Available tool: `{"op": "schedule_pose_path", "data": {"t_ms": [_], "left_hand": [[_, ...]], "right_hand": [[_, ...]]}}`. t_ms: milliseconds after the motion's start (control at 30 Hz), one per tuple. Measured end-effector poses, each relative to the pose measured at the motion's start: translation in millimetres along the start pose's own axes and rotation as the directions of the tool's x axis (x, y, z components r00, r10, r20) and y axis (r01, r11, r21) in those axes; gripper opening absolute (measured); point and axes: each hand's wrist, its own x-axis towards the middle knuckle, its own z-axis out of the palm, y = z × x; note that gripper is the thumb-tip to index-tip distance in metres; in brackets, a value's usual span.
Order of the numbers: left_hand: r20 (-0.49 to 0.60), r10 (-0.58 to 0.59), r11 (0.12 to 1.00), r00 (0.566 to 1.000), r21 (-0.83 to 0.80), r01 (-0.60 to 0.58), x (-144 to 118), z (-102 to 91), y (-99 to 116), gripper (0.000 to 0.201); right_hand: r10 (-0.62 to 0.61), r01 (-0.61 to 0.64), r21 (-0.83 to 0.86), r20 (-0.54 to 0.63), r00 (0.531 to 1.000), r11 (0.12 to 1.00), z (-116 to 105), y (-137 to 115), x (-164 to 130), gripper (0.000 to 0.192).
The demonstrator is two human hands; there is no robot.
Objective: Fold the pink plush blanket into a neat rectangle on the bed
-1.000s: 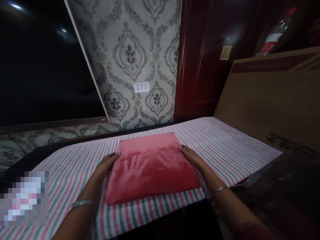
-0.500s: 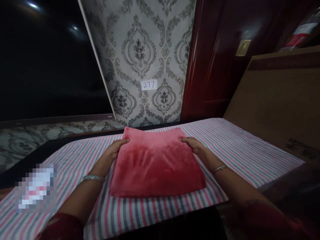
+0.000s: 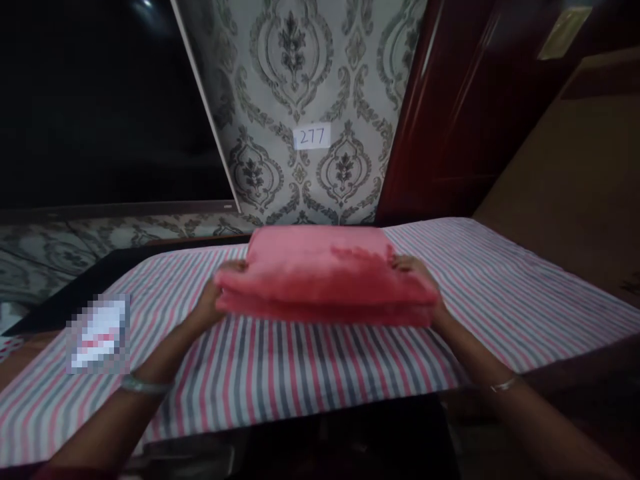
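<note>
A folded red plush towel point(image 3: 327, 270) sits on the striped cloth point(image 3: 320, 360) that covers the table, toward its far side. My left hand point(image 3: 215, 300) grips the towel's left edge, thumb on top. My right hand point(image 3: 423, 283) grips its right edge, fingers partly tucked under the fold. The towel's near edge looks slightly raised off the cloth. Both forearms reach out from the bottom of the view, each with a bangle at the wrist.
Patterned wallpaper with a white label "277" point(image 3: 312, 137) stands behind the table. A dark screen point(image 3: 100, 113) fills the left, a dark red wooden door point(image 3: 460, 113) the right, and a brown cardboard panel point(image 3: 575, 193) leans at far right. A blurred patch point(image 3: 99, 333) lies on the cloth at left.
Both hands slid from the towel's sides to grip its edges and pushed it away toward the wall. The camera tilted down and moved forward.
</note>
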Motion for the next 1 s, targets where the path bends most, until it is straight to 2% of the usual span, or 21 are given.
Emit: {"op": "schedule_pose_path", "data": {"t_ms": [67, 133, 167, 233, 333, 400, 467, 567, 667, 733, 867, 1000], "left_hand": [[0.143, 0.089, 0.995, 0.986, 0.021, -0.093, -35.0, 8.3, -31.2, 0.040], [0.210, 0.133, 0.985, 0.969, 0.085, -0.153, -54.4, 6.7, -51.0, 0.035], [0.219, 0.130, 0.977, 0.967, 0.138, -0.163, -57.0, 3.4, -55.1, 0.033], [0.180, 0.093, 0.958, 0.979, 0.252, -0.137, -50.7, -3.1, -50.6, 0.036], [0.145, 0.100, 0.906, 0.984, 0.395, -0.150, -33.0, 2.0, -21.2, 0.049], [0.201, 0.144, 0.844, 0.969, 0.487, -0.226, -29.4, 18.2, -0.7, 0.060], [0.263, 0.169, 0.763, 0.950, 0.576, -0.295, -35.0, 39.0, 8.5, 0.067], [0.279, 0.121, 0.708, 0.953, 0.649, -0.279, -50.9, 63.9, -3.2, 0.070], [0.264, 0.103, 0.739, 0.959, 0.625, -0.251, -62.5, 72.8, -24.4, 0.071], [0.261, 0.128, 0.752, 0.957, 0.603, -0.265, -65.8, 73.2, -32.4, 0.071], [0.255, 0.117, 0.769, 0.960, 0.589, -0.250, -65.2, 70.6, -35.3, 0.070], [0.318, -0.008, 0.783, 0.948, 0.592, -0.192, -52.8, 58.3, -27.7, 0.066]], "right_hand": [[-0.025, 0.028, -0.015, 0.146, 0.989, 0.999, 0.5, 16.6, -37.8, 0.020], [-0.040, 0.057, -0.062, 0.238, 0.971, 0.996, -6.6, 26.1, -56.8, 0.019], [-0.031, 0.057, -0.100, 0.242, 0.970, 0.993, -11.4, 27.0, -58.6, 0.022], [0.014, 0.023, -0.196, 0.189, 0.982, 0.980, -18.0, 19.8, -50.9, 0.029], [0.050, 0.010, -0.349, 0.162, 0.986, 0.937, -8.6, -9.5, -31.5, 0.041], [0.035, 0.081, -0.444, 0.247, 0.968, 0.893, 10.9, -31.3, -26.8, 0.054], [0.067, 0.145, -0.543, 0.352, 0.934, 0.827, 33.6, -44.9, -31.3, 0.065], [0.220, 0.133, -0.656, 0.428, 0.877, 0.743, 58.1, -43.9, -46.6, 0.072], [0.297, 0.097, -0.678, 0.441, 0.847, 0.729, 64.7, -30.2, -58.3, 0.071], [0.284, 0.096, -0.669, 0.436, 0.854, 0.737, 64.4, -23.5, -61.7, 0.071], [0.272, 0.089, -0.651, 0.433, 0.859, 0.754, 64.3, -20.3, -63.1, 0.070], [0.335, 0.067, -0.631, 0.496, 0.801, 0.773, 58.3, -22.4, -52.0, 0.072]]}}
